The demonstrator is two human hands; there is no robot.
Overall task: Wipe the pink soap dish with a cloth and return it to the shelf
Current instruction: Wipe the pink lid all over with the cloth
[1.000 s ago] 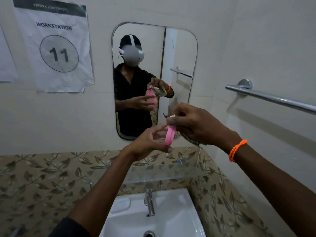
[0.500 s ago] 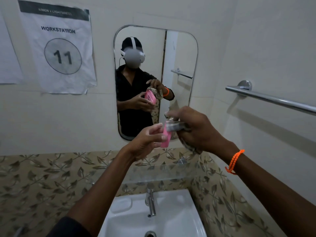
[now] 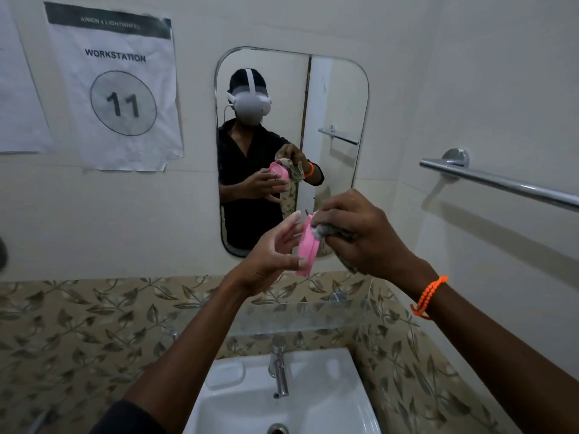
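Left hand [image 3: 269,255] gripping soap dish [image 3: 305,249], upright, edge-on

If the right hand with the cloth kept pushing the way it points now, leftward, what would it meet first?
The pink soap dish: the right hand already presses the cloth against its upper edge. Just behind the dish is the left hand holding it. Depth beyond that is unclear.
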